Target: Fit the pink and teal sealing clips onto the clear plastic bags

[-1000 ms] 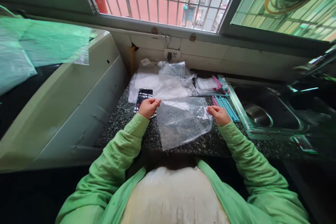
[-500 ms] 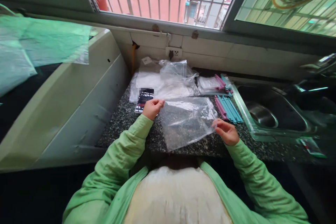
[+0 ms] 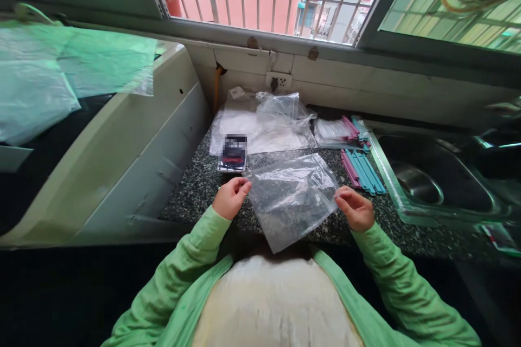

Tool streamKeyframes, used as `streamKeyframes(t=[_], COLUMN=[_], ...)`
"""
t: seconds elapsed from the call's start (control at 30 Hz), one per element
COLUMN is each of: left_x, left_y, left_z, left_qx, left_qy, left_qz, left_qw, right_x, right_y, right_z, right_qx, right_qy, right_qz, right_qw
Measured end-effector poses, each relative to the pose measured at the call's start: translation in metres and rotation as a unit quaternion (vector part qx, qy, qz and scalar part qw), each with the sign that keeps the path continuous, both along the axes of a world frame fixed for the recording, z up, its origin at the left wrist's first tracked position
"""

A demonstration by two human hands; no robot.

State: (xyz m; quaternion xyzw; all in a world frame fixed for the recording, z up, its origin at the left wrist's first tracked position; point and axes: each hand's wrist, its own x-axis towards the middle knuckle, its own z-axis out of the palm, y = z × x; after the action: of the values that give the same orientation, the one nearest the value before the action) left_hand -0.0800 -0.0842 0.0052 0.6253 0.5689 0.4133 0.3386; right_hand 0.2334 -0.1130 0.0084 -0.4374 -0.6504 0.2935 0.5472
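clear plastic bag (image 3: pixel 293 198): crinkly, see-through, looks empty, flat on speckled table (image 3: pixel 195 184), lower corner past front edge | sink (image 3: pixel 431 184) at right, inside unclear | we pinch bag's left corner w/ left hand (image 3: pixel 230 198) fingers, right edge w/ right hand (image 3: pixel 358 209) fingers | bag spans btwn both hands

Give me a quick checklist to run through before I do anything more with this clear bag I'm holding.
1. Left hand pinching a corner of the clear bag: ok.
2. Right hand gripping the opposite edge: ok.
3. Bag empty: ok, the counter shows through it.
4. Bag mouth open: cannot tell.
5. Colored strips within sight beside the sink: ok.
6. Bag fully on the counter: not ok, one corner hangs over the front edge.
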Motion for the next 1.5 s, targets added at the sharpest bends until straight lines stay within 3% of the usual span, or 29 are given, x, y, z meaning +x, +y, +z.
streamKeyframes(t=[0.07, 0.17, 0.27, 0.37, 0.5, 0.67, 0.83, 0.97, 1.07, 1.2, 1.5], left_x=[-0.001, 0.004, 0.012, 0.018, 0.026, 0.031, 0.031, 0.032, 0.033, 0.034, 0.033], left_y=[-0.019, -0.045, -0.059, -0.061, -0.056, -0.055, -0.055, -0.055, -0.054, -0.054, -0.053], left_z=[-0.005, -0.013, -0.023, -0.031, -0.033, -0.032, -0.033, -0.032, -0.030, -0.030, -0.030], left_qx=[0.048, 0.203, 0.364, 0.420, 0.431, 0.395, 0.386, 0.387, 0.392, 0.400, 0.402], left_qy=[0.047, 0.119, 0.207, 0.283, 0.325, 0.341, 0.364, 0.372, 0.370, 0.364, 0.349], left_qz=[0.022, 0.012, -0.107, -0.151, -0.140, -0.146, -0.152, -0.156, -0.160, -0.162, -0.147], left_qw=[0.997, 0.972, 0.902, 0.849, 0.830, 0.840, 0.834, 0.829, 0.827, 0.825, 0.834], right_x=[-0.003, -0.006, -0.008, -0.011, -0.015, -0.013, -0.009, -0.005, 0.003, 0.017, 0.014], right_y=[0.000, 0.003, 0.007, 0.009, 0.010, 0.013, 0.012, 0.008, 0.008, 0.011, 0.017], right_z=[-0.001, -0.005, -0.009, -0.007, 0.001, 0.016, 0.031, 0.039, 0.045, 0.056, 0.073], right_qx=[0.026, 0.049, 0.042, 0.038, 0.036, 0.047, 0.096, 0.077, -0.002, -0.119, -0.178], right_qy=[-0.007, -0.004, 0.008, 0.002, -0.023, -0.108, -0.258, -0.325, -0.278, -0.188, -0.088], right_qz=[-0.053, -0.132, -0.173, -0.189, -0.197, -0.204, -0.226, -0.263, -0.247, -0.173, -0.093], right_qw=[0.998, 0.990, 0.984, 0.981, 0.979, 0.972, 0.934, 0.905, 0.928, 0.959, 0.976])
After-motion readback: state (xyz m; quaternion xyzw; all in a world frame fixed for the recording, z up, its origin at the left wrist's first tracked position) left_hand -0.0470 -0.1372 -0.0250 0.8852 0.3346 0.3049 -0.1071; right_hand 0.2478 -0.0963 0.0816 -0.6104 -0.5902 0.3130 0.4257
